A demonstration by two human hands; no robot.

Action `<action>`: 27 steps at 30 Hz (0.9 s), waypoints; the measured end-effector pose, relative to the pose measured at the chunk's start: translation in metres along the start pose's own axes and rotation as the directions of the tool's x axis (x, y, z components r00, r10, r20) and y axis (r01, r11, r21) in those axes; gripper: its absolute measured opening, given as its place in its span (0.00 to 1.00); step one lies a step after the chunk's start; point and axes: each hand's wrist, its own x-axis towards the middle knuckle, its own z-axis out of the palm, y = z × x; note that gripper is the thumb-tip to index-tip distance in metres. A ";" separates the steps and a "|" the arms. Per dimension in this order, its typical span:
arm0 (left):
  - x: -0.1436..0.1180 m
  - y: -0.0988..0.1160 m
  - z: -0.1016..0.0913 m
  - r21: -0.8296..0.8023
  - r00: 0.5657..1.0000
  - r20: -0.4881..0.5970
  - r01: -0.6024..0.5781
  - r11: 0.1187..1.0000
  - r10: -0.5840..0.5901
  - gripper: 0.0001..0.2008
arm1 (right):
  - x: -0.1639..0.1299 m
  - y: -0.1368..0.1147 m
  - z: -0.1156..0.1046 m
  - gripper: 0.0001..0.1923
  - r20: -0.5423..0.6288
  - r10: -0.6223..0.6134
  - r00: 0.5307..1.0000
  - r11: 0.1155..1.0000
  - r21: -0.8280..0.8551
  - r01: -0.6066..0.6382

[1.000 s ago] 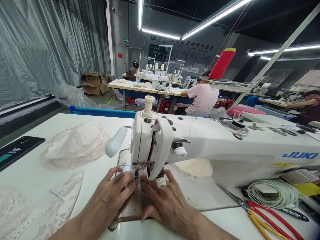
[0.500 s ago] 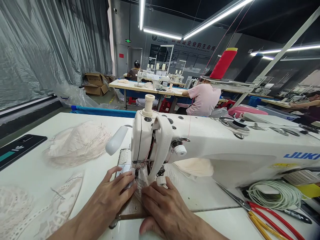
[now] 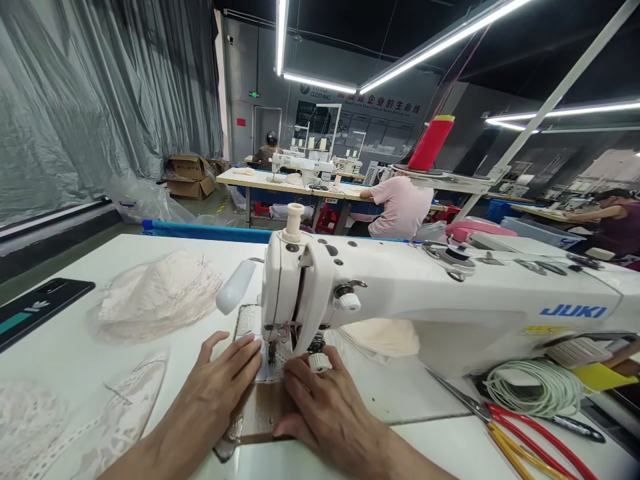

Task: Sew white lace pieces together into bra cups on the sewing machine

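A white sewing machine stands in front of me. White lace fabric lies at its presser foot, mostly hidden by the machine head and my fingers. My left hand rests flat left of the foot, fingers stretched out over the metal plate. Close to the right of the foot, my right hand has its fingers bent and pressed together at the lace's edge. Its thumb lies over the brown strip in front of the plate. Pale fabric lies under the machine arm.
Lace pieces and a cut lace panel lie to the left, near a black phone. On the right are red-and-yellow-handled cutters and a coil of pale cord. A person in pink sits beyond.
My left fingers have drawn back slightly left from the presser foot. The lace between my hands now shows less, uncovering more brown strip. My right hand stays by the foot. The view has shifted slightly.
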 end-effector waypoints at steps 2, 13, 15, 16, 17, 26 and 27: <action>-0.003 -0.002 0.001 -0.020 1.000 0.002 0.022 1.000 -0.022 0.18 | 0.000 0.001 0.002 0.22 0.003 0.027 1.000 0.999 -0.020 -0.027; 0.011 0.022 -0.043 -0.201 0.904 0.287 0.380 0.903 -0.317 0.16 | 0.010 -0.016 -0.010 0.08 0.023 0.019 1.000 0.981 -0.191 -0.014; 0.007 0.041 -0.057 -0.340 0.783 0.414 0.606 0.719 -0.464 0.15 | 0.001 -0.032 -0.018 0.08 -0.003 0.012 1.000 0.994 -0.108 -0.012; 0.001 0.053 -0.063 -0.410 0.682 0.514 0.728 0.550 -0.520 0.16 | -0.006 -0.042 -0.021 0.08 -0.019 0.012 1.000 0.998 -0.054 -0.013; -0.006 0.066 -0.068 -0.451 0.559 0.628 0.828 0.332 -0.541 0.19 | -0.014 -0.054 -0.023 0.09 -0.040 0.015 0.999 1.000 0.002 -0.015; -0.079 0.149 -0.093 -0.584 0.394 0.802 0.675 -0.450 -0.450 0.21 | -0.072 -0.146 -0.033 0.14 -0.111 -0.036 0.993 0.913 0.401 0.078; -0.085 0.151 -0.097 -0.587 0.408 0.798 0.690 -0.422 -0.443 0.20 | -0.075 -0.147 -0.040 0.15 -0.125 -0.050 0.991 0.884 0.456 0.102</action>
